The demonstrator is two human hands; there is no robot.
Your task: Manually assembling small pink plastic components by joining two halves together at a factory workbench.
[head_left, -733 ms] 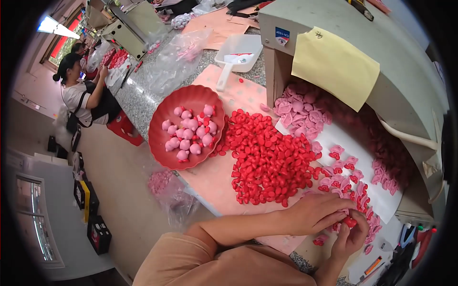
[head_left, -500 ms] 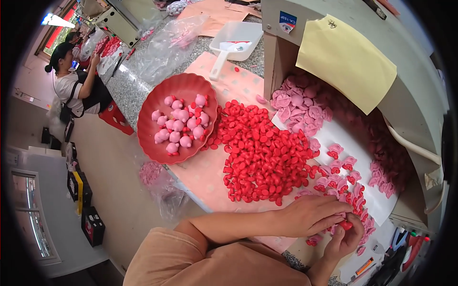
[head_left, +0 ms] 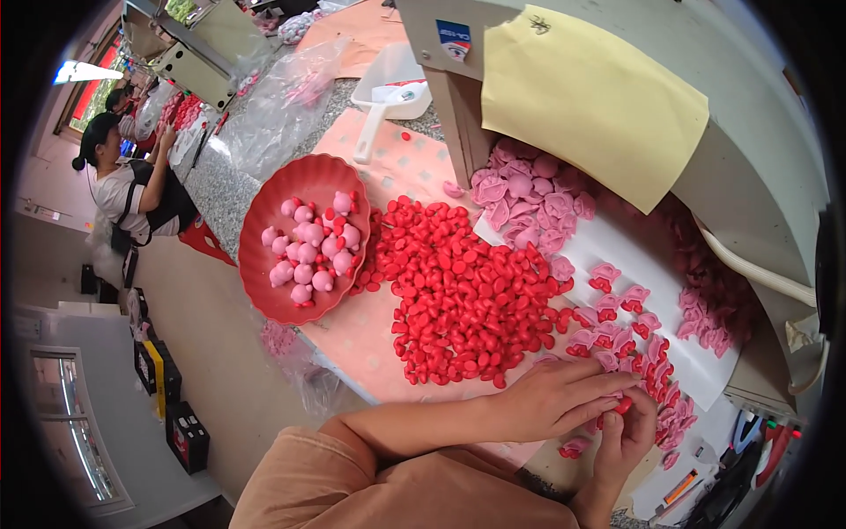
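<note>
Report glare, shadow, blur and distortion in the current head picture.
Head view: the lamp glares white; head view: deep shadow lies under the machine; head view: the window bends near the black rim; head view: left hand, right hand and red pile show no obvious blur.

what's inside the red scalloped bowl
The red scalloped bowl holds a cluster of pink ball-shaped pieces with small red pieces among them. They cover part of its base, so whatever lies beneath cannot be seen.
</note>
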